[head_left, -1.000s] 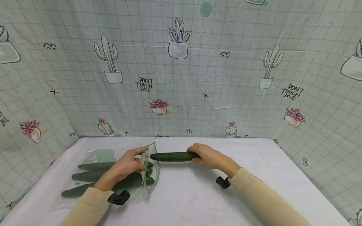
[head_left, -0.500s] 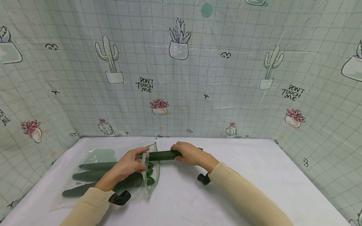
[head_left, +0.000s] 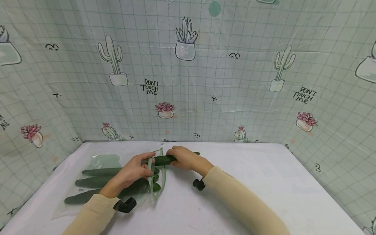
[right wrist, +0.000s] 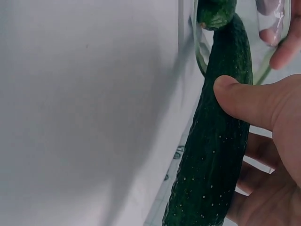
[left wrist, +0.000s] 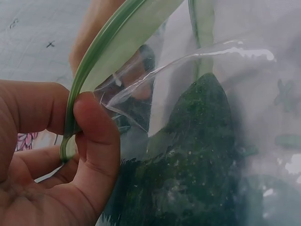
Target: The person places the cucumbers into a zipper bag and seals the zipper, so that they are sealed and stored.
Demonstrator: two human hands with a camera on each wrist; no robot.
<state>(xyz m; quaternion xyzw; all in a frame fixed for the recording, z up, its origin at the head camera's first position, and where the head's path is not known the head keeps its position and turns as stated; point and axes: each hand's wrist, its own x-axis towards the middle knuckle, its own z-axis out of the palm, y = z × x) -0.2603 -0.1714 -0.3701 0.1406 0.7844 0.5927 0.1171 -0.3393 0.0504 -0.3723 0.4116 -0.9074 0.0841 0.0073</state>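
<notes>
My right hand (head_left: 185, 158) grips a dark green cucumber (right wrist: 207, 155), thumb on one side and fingers on the other. The front end of this cucumber lies inside the mouth of a clear zip bag (head_left: 163, 176) with a green-edged opening. My left hand (head_left: 133, 169) pinches one green edge (left wrist: 89, 61) of the bag between thumb and fingers, and the mouth stands apart there. Several more cucumbers (head_left: 91, 182) lie side by side within the bag, partly hidden by my left hand and forearm. One cucumber tip (left wrist: 202, 99) shows close up through the film.
The bag lies on the left part of a white-covered table (head_left: 249, 182). Behind it hangs a grid-patterned curtain (head_left: 188, 85) printed with cacti, which also runs along both sides. Black wrist cameras (head_left: 124, 205) sit at both cuffs.
My right hand has moved left with the cucumber, and its front end has gone from just outside the bag's mouth to inside it. The left hand has stayed put on the bag's edge.
</notes>
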